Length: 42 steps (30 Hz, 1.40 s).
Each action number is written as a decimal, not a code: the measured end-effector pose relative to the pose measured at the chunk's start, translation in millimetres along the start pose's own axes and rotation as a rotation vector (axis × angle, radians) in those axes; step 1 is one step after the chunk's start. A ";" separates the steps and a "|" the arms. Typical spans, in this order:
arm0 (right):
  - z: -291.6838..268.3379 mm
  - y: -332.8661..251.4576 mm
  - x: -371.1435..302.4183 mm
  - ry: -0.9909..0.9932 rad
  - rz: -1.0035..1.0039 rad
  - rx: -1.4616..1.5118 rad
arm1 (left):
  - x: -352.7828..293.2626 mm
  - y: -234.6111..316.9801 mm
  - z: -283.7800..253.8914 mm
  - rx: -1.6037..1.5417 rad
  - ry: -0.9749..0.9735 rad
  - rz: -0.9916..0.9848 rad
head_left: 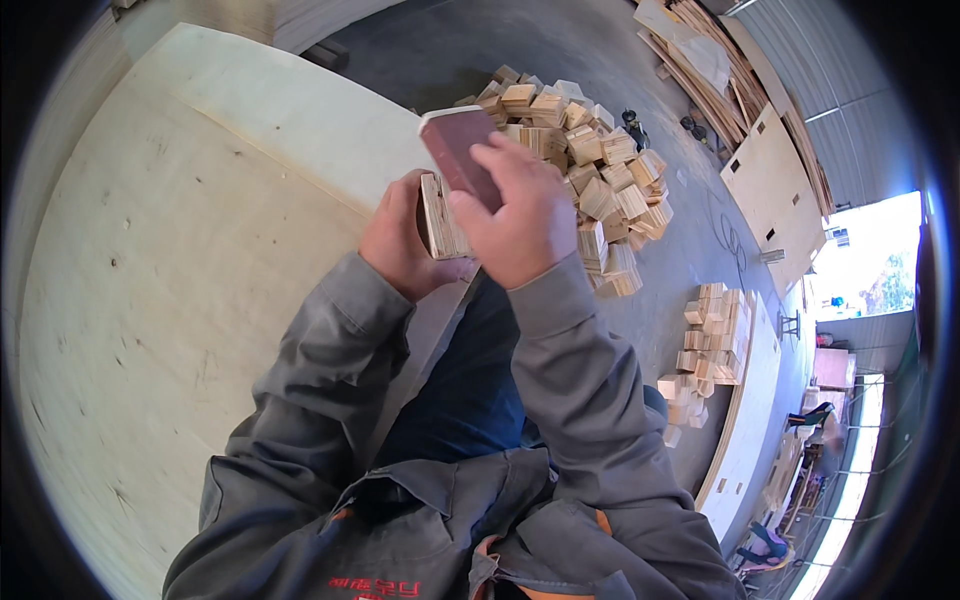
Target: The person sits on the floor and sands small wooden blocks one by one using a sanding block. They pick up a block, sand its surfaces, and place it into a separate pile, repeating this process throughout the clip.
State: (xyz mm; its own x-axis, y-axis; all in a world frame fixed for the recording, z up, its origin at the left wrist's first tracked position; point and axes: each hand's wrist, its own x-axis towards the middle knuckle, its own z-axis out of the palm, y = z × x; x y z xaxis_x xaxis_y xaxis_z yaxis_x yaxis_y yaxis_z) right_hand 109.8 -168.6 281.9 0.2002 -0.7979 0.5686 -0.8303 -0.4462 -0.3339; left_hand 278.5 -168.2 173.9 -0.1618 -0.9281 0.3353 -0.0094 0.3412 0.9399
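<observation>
My left hand (395,240) is closed around a small layered wooden block (440,222), held upright at the edge of a large plywood sheet. Above it, my right hand (525,215) grips a sanding block (460,150) with a reddish-brown face and a pale edge, tilted up and away from me. The sanding block's lower end is close to the top of the wooden block; whether they touch I cannot tell. The fingers of my right hand partly cover the sanding block, and my left palm hides part of the wooden block.
The broad plywood sheet (200,240) fills the left side. Beyond my right hand lies a heap of wooden blocks (600,180) on the grey floor (400,62). A smaller stack of blocks (715,340) stands at the right. Boards (775,190) lean along the far right wall.
</observation>
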 end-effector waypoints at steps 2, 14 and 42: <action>-10.8 10.8 0.7 0.073 0.063 0.049 | -2.3 0.8 -4.2 0.093 -0.011 0.000; 4.2 91.2 -75.3 0.042 0.698 0.468 | 1.1 28.8 -2.3 0.242 0.177 0.513; -43.4 29.4 -40.9 -0.307 0.417 0.799 | 7.1 14.3 -15.9 -0.668 0.104 -0.026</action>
State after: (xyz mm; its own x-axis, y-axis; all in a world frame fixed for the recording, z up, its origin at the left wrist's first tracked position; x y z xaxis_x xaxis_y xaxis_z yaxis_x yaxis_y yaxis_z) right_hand 54.6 -131.5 281.4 0.1901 -0.9763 0.1034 -0.2874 -0.1561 -0.9450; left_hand 292.9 -172.3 190.8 -0.0733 -0.9558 0.2849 0.6054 0.1844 0.7743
